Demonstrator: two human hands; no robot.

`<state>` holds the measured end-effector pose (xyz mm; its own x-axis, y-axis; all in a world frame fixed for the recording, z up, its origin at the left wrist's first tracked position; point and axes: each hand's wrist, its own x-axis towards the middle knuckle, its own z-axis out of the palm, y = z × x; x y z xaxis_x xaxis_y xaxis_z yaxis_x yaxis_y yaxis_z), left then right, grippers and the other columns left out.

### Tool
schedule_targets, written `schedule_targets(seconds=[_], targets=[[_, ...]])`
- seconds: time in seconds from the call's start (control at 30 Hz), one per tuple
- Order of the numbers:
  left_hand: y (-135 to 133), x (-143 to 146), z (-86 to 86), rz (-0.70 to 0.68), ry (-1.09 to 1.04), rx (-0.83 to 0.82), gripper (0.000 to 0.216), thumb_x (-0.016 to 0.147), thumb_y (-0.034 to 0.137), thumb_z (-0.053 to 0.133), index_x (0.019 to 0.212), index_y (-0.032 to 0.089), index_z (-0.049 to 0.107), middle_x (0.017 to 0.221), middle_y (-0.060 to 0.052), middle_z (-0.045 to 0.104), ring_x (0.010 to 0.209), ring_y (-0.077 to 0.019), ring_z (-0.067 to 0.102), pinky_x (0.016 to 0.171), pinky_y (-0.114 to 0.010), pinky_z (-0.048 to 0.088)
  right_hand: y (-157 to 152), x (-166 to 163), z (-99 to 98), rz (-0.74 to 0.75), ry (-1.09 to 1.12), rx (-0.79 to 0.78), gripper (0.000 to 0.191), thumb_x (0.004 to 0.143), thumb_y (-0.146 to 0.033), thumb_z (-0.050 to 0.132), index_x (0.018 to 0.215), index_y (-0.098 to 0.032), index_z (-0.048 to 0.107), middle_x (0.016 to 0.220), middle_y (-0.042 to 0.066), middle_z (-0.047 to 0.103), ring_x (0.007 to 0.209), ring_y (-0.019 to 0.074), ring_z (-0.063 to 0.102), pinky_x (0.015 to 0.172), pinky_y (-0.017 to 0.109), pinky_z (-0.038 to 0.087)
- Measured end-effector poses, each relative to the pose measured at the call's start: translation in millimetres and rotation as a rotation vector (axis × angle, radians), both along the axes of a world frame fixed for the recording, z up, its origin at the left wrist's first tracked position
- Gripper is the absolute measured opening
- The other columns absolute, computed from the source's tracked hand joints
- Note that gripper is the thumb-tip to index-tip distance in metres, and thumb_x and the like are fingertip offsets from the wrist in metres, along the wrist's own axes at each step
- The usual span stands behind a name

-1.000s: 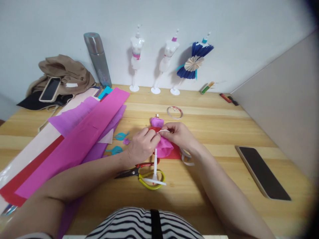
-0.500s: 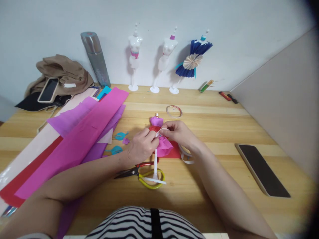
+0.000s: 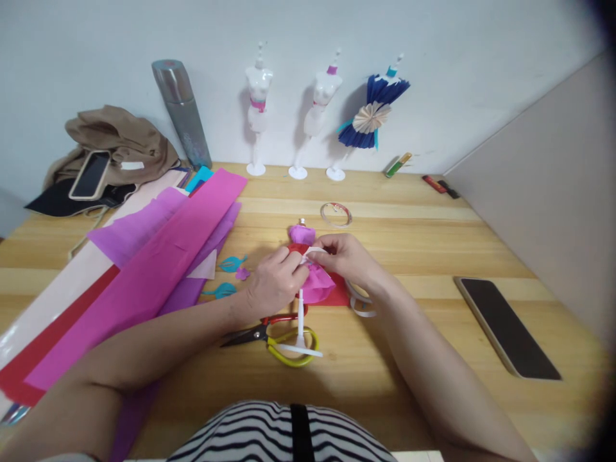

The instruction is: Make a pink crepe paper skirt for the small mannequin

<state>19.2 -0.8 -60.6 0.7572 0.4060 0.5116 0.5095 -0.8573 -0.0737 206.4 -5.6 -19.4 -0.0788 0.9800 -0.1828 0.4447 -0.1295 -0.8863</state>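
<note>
A small white mannequin dressed in pink, red and purple crepe paper (image 3: 317, 285) lies on its back on the table, its stand pointing toward me. My left hand (image 3: 275, 277) is closed at its waist, fingertips pressed to the paper; what lies exactly under them is hidden. Opposite it, my right hand (image 3: 342, 256) pinches a narrow white strip (image 3: 315, 251) against the dress. A piece of red paper (image 3: 342, 294) rests beneath the skirt. Scissors (image 3: 260, 333) with red and yellow handles lie partly under the stand, and a tape roll (image 3: 360, 295) sits by my right wrist.
Left of the hands are blue paper leaves (image 3: 233, 264) and long crepe-paper sheets (image 3: 144, 276). Three mannequins (image 3: 315, 119) and a flask (image 3: 185, 115) line the wall. A bracelet-like ring (image 3: 336, 215), a glue tube (image 3: 398, 165) and a phone (image 3: 505, 327) are also on the table.
The white strip between my hands shows a little wider and flatter now. Both hands stay almost in place at the mannequin's waist; the view has shifted slightly.
</note>
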Motion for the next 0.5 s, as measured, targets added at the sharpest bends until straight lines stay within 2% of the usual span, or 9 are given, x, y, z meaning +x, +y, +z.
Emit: schedule_targets(seconds=[0.17, 0.37, 0.5], targets=[[0.4, 0.0, 0.2, -0.015, 0.005, -0.012, 0.027, 0.1, 0.016, 0.04, 0.079, 0.016, 0.056, 0.076, -0.005, 0.055, 0.075, -0.0197, 0.049, 0.063, -0.033, 0.032, -0.7, 2.5, 0.6, -0.017, -0.018, 0.024, 0.024, 0.071, -0.04, 0.062, 0.063, -0.018, 0.058, 0.06, -0.002, 0.052, 0.058, 0.012, 0.044, 0.054, 0.026, 0.035], [-0.2, 0.9, 0.2, 0.004, -0.075, 0.058, 0.025, 0.099, 0.016, 0.044, 0.077, 0.017, 0.057, 0.074, -0.005, 0.055, 0.073, -0.0192, 0.049, 0.062, -0.033, 0.032, -1.8, 4.2, 4.4, 0.067, -0.083, 0.014, 0.026, 0.075, -0.041, 0.061, 0.067, -0.017, 0.061, 0.063, 0.0, 0.054, 0.06, 0.013, 0.045, 0.055, 0.028, 0.035], [0.6, 2.6, 1.7, 0.007, -0.124, 0.088, 0.024, 0.098, 0.016, 0.047, 0.077, 0.016, 0.058, 0.073, -0.004, 0.053, 0.072, -0.0191, 0.048, 0.063, -0.033, 0.033, -4.5, 11.7, 12.3, 0.106, -0.173, 0.047, 0.018, 0.077, -0.035, 0.063, 0.07, -0.019, 0.059, 0.065, -0.001, 0.055, 0.061, 0.0138, 0.047, 0.058, 0.029, 0.036]])
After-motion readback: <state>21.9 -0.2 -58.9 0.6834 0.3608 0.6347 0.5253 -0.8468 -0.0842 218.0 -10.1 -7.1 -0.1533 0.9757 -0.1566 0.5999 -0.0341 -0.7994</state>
